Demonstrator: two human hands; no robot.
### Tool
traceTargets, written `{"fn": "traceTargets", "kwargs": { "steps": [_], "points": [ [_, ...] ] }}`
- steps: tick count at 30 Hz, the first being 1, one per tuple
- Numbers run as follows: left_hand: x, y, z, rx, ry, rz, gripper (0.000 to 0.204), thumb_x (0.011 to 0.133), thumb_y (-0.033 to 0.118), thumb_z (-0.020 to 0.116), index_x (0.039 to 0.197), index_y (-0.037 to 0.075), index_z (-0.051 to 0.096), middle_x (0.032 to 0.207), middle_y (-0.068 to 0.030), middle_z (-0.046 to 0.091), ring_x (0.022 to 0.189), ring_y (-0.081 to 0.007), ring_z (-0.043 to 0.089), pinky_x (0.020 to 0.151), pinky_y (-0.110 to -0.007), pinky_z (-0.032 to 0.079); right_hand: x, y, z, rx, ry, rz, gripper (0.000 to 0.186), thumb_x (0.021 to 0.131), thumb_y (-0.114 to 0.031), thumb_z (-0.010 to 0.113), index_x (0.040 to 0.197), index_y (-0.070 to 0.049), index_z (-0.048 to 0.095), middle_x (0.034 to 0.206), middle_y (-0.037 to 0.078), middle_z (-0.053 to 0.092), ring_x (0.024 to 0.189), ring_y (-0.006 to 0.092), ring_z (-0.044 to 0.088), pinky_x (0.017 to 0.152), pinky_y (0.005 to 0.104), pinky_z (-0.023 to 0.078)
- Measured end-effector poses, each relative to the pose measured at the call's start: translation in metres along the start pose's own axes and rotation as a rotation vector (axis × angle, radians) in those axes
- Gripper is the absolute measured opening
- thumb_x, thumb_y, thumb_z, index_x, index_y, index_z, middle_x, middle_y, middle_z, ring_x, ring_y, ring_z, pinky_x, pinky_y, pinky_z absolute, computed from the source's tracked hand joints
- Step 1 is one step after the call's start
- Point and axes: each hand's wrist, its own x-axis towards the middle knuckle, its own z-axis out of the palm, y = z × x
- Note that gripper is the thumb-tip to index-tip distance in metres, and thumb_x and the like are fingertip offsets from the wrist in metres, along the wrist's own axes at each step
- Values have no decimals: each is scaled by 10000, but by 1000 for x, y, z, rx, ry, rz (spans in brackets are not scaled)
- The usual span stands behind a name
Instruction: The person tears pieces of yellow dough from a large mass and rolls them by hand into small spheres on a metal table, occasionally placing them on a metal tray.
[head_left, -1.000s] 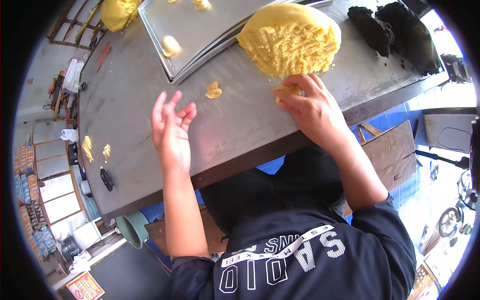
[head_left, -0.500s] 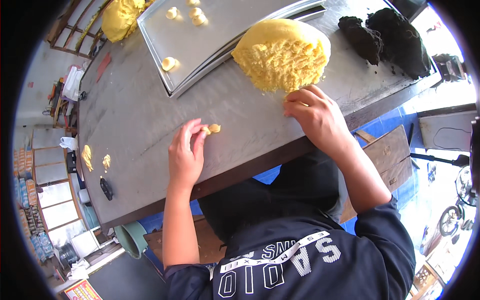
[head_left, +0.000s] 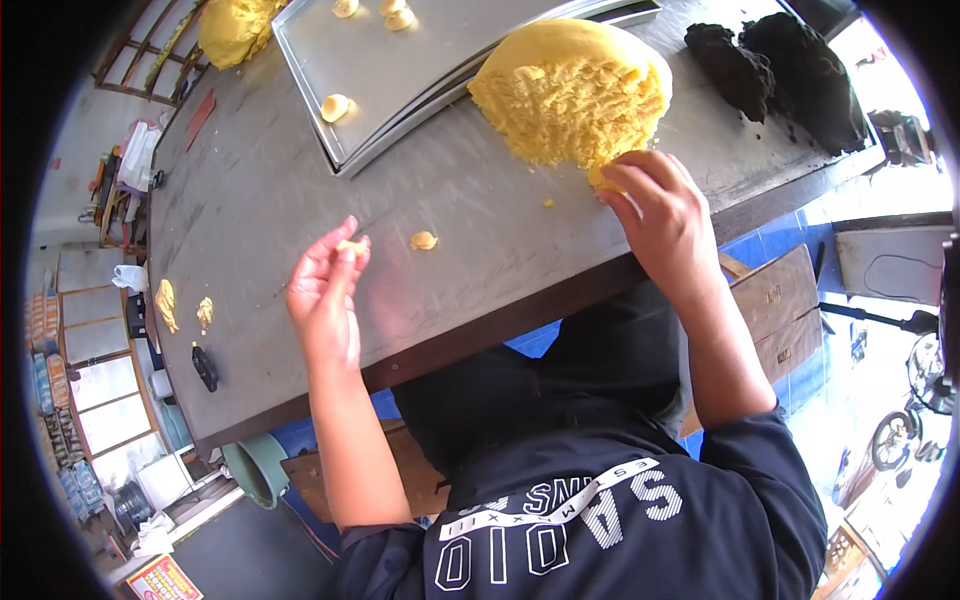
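My left hand (head_left: 328,285) is raised over the metal table, pinching a small piece of dough (head_left: 350,248) between thumb and fingers. To its right, another small piece of dough (head_left: 423,241) lies on the table. My right hand (head_left: 665,215) is at the near edge of a large yellow dough mass (head_left: 585,95), whose front is rough and torn. Its thumb and fingers are closed on a bit of yellow dough (head_left: 599,180); I cannot tell if that bit is still joined to the mass. A crumb (head_left: 548,203) lies between the hands.
A metal tray (head_left: 345,165) with several pale dough balls stands beyond my left hand, on another tray. Dark, crumbly lumps (head_left: 800,85) sit at the far right. More yellow dough (head_left: 237,30) is at the far left. Dough scraps (head_left: 166,305) and a small black object (head_left: 204,368) lie at left.
My left hand has moved left with one small piece of dough, leaving the other on the table. My right hand has shifted slightly right and away from me, by the dough mass.
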Motion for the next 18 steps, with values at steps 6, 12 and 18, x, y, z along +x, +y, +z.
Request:
{"fn": "traceTargets", "kwargs": {
  "steps": [6,12,18],
  "points": [
    [-41,-31,39,112,-222,182,277,1034,-35,843,1306,-7,794,1330,-63,749,1125,-136,725,1004,-301,617,11,-14,14,-38,-202,-105,75,1002,-126,788,1012,-55,765,1107,105,731,1096,325,726,921,448,635],
    [-45,-16,39,724,-271,518,105,1049,78,854,1117,17,802,1103,-92,737,977,-235,736,853,-356,615,18,-26,12,4,-301,-122,205,967,-227,852,994,-63,733,1091,108,714,1081,337,722,920,471,622],
    [-13,10,49,1010,-250,206,329,934,260,971,955,31,736,1061,-126,737,941,-299,716,840,-464,588,6,-23,9,1,-94,6,235,905,-206,901,1046,-76,764,1073,87,714,1095,340,722,915,476,614]
  ]
}}
